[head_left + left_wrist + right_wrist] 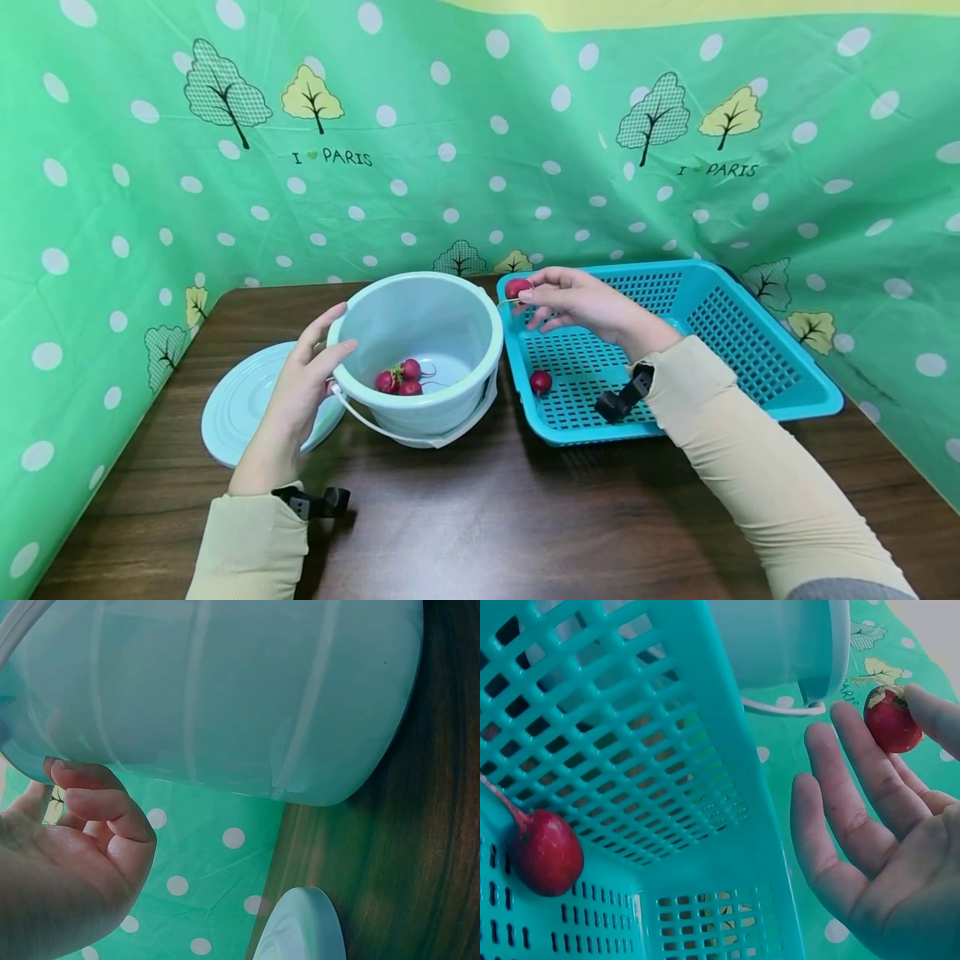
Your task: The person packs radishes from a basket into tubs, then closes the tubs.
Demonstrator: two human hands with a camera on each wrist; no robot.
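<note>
While the left hand (300, 392) is resting against the near-left wall of the pale bucket (427, 333), thumb lying at the rim and fingers lightly bent along the outside, the right hand (577, 302) is pinching a red radish (516, 288) between thumb and forefinger. Its other fingers are spreading out straight and loose below. That radish is hanging in the air above the left rim of the blue basket (750, 333), just beside the bucket's right rim. From the right wrist view, the radish (891, 720) is showing its pale stem end up and to the left, toward the bucket, so its long axis is running roughly along the fingertips; a thin root tail is hard to make out there.

Three more radishes (400, 378) are lying together at the bottom of the bucket, thin tails trailing to the right. Another single radish (540, 382) is sitting on the basket floor near the front left corner; in the right wrist view its tail is pointing away from the round body along the basket wall.

The bucket is standing upright on the dark wooden table (480, 517), its handle hanging down the front. A round lid (232, 408) is lying flat on the table to the left, partly behind the left hand.
</note>
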